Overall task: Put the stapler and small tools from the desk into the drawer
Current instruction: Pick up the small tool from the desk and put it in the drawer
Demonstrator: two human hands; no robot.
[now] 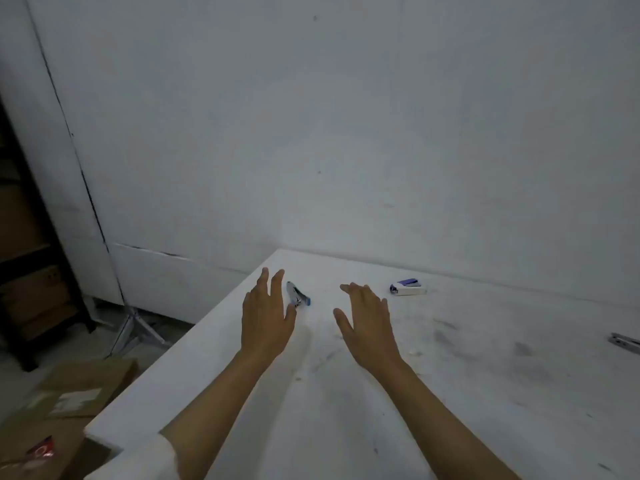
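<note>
both hands hover flat over a white desk (450, 393), palms down, fingers spread and holding nothing. the left hand (265, 313) sits just left of the stapler (297, 294), a small silver one with a blue end, lying on its side on the desk; the thumb comes very close to the stapler's near end, though whether it touches is hard to tell. the right hand (369, 322) is to the right of the stapler, apart from it, with bare desk between them. farther right of the stapler, beyond the right hand and nearer the wall, lies a small white box with a purple-blue flap (407, 287) (likely a staple box, its print too blurred to read). much farther right of the stapler, at the picture's edge, a silver metal tool (625, 342) lies on the desk, cut off by the frame. the desk surface is scuffed with grey marks. left of the stapler, past the desk's edge and down on the floor, stand a white tripod (133, 329), a dark shelf unit (31, 258) and brown cardboard boxes (72, 400). behind the stapler rises a plain white wall (346, 133).
</note>
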